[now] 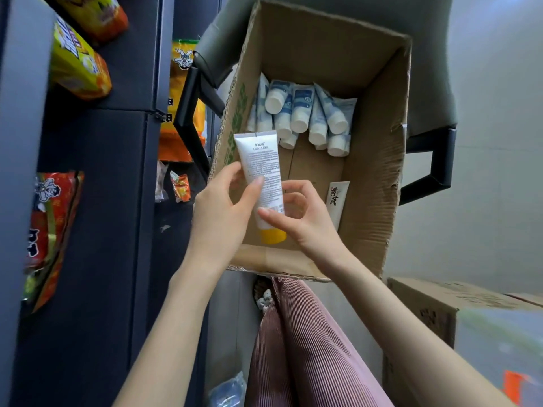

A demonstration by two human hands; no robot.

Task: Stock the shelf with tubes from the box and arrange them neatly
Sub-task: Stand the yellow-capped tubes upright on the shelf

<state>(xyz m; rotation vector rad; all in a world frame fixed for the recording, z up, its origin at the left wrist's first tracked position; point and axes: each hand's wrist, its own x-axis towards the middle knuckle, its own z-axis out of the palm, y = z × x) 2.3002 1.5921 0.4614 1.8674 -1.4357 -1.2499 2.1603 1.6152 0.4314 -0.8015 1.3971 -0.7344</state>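
A white tube with a yellow cap (261, 168) is held over the near end of an open cardboard box (373, 177), cap toward me and printed back facing up. My left hand (223, 210) grips its left side, thumb across the print. My right hand (296, 215) pinches the tube near the cap from the right. Several blue-and-white tubes with white caps (305, 113) lie heaped at the far end of the box. A narrow white carton with dark characters (336, 198) leans against the box's right wall.
A dark shelf unit (97, 201) with orange and yellow snack bags (73, 63) stands on the left. The box rests on a grey chair with black armrests (429, 168). Another cardboard box (440, 312) sits at lower right. My striped trouser leg (299, 348) is below.
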